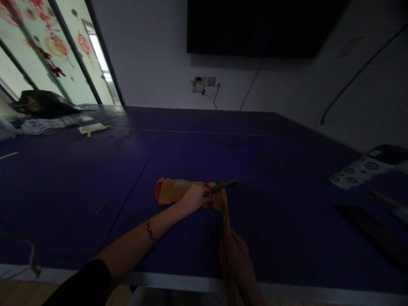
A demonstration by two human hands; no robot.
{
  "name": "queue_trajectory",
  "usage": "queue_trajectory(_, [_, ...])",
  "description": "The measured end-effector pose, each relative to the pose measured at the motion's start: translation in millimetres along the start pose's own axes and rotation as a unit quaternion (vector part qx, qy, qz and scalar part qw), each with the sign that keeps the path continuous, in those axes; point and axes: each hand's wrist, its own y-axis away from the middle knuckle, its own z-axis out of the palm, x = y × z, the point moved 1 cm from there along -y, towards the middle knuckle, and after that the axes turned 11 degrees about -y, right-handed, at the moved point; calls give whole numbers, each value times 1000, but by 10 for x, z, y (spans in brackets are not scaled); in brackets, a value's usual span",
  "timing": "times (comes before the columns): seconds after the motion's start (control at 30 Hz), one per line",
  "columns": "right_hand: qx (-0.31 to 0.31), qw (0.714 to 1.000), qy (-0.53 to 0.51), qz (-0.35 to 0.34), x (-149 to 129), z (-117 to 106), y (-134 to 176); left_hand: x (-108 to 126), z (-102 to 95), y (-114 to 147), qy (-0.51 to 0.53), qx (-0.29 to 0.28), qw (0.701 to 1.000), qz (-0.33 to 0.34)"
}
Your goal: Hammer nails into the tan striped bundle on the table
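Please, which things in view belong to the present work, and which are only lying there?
In use:
brown-and-red packet, under the left hand
wooden-handled, dark-headed hammer-like tool, in the right hand

Apparently lying about:
crumpled black bag
long flat black strip
white circle-patterned object

Left hand (194,198) outstretched, right hand (236,254) closer in, fingers (224,257) curled.
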Motion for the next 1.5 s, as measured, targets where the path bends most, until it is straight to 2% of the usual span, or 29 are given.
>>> queue_trajectory(0.17, [8, 1000, 21, -10, 0, 3, -13, 68, 76, -86, -18, 17, 1000, -10])
queue_trajectory(0.27, [9, 999, 40, -24, 8, 10, -1, 43, -37, -105, -6, 50, 998, -40])
queue_trajectory(0.33, [2, 998, 55, -33, 3, 22, 20, -18, -225, -70, 1, 77, 995, -68])
queue_trajectory(0.4, [-5, 997, 69, -38, -8, 36, 41, -132, -498, 33, -5, 107, 988, -114])
queue_trajectory(0.43, [-6, 996, 75, -38, -14, 42, 49, -209, -652, 115, -28, 103, 985, -139])
queue_trajectory(0.53, [-5, 997, 75, -28, -31, 55, 58, -513, -1115, 470, -151, 37, 961, -226])
queue_trajectory(0.6, [-1, 997, 70, -20, -36, 59, 56, -750, -1362, 764, -235, -10, 927, -292])
queue_trajectory(0.7, [5, 997, 72, -15, -33, 58, 49, -1083, -1562, 1180, -310, -52, 881, -353])
queue_trajectory(0.8, [16, 997, 72, -3, -20, 50, 45, -1313, -1584, 1463, -317, -63, 863, -389])
queue_trajectory(0.9, [18, 997, 70, -2, -18, 45, 50, -1399, -1542, 1572, -298, -53, 868, -393])
queue_trajectory(1.07, [25, 997, 73, -6, -43, 48, 59, -1364, -1509, 1541, -290, -21, 868, -403])
queue_trajectory(1.33, [20, 996, 86, -17, -43, 43, 44, -1373, -1548, 1499, -264, -16, 883, -388])
queue_trajectory(1.5, [12, 995, 94, -19, -68, 57, 42, -1424, -1567, 1510, -295, -16, 878, -376])
